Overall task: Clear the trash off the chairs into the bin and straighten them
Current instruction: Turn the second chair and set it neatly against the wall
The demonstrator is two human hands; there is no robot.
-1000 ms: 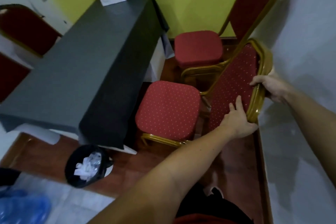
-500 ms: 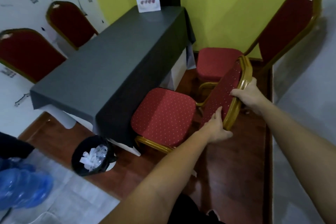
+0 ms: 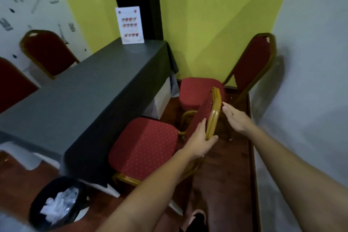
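Gripping the gold frame of the near chair point(image 3: 148, 149) at the lower edge of its backrest, the left hand point(image 3: 199, 142) has its fingers point(image 3: 200, 127) lying flat on the red dotted padding and its thumb hooked round the rear of the rail. The right hand point(image 3: 236, 119) is beside the same backrest on its far side, fingers stretched out straight and loose, holding nothing; their tips are just beside the gold rail, and I cannot tell whether they touch it.

This chair stands with its seat tucked against the long side of the worktop point(image 3: 90, 96), which is covered by a dark grey cloth. No trash shows on its red seat. A second chair point(image 3: 250, 69) stands farther on, in the corner where the yellow-green wall meets the pale one; its seat is likewise bare, and its tall back leans toward the pale wall. Two more red chair backs point(image 3: 47, 52) rise on the opposite side of the worktop, by the white patterned wall.

A white printed card point(image 3: 130, 24) stands upright at the far end of the worktop. On the wooden floor point(image 3: 222, 165) near the worktop's closest corner sits a black bin point(image 3: 43, 205), lined dark and holding crumpled white and clear trash point(image 3: 58, 205). Both bare forearms reach in from the lower edge of the head view.
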